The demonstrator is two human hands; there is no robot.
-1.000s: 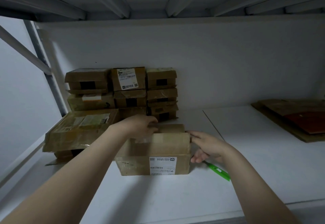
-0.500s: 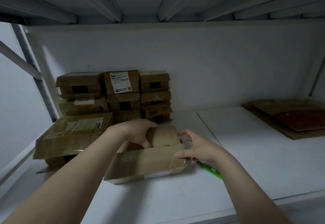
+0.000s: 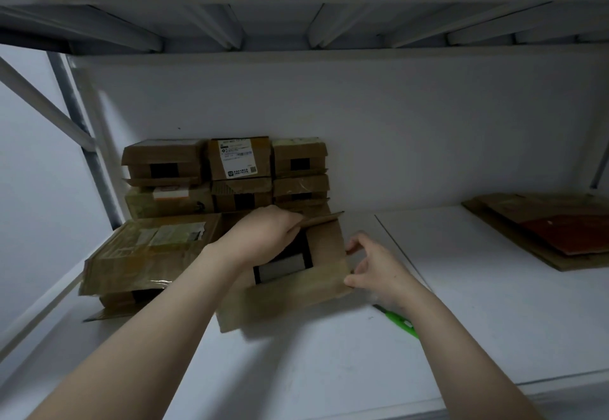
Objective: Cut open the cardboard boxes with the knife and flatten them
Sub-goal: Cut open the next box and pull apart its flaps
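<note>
A brown cardboard box lies tilted on the white shelf in front of me, its top open onto a dark inside. My left hand grips the box's far flap, fingers curled over its edge. My right hand pinches the box's right edge between thumb and fingers. The green knife lies on the shelf just under my right wrist, partly hidden by it.
Several closed cardboard boxes are stacked against the back wall. A large flat taped box sits at the left on another box. Flattened cardboard lies at the far right. A shelf hangs overhead.
The box has been tipped back and its top flap pulled open, showing the dark inside. My left hand moved onto the far flap; my right hand shifted to the box's right edge.
</note>
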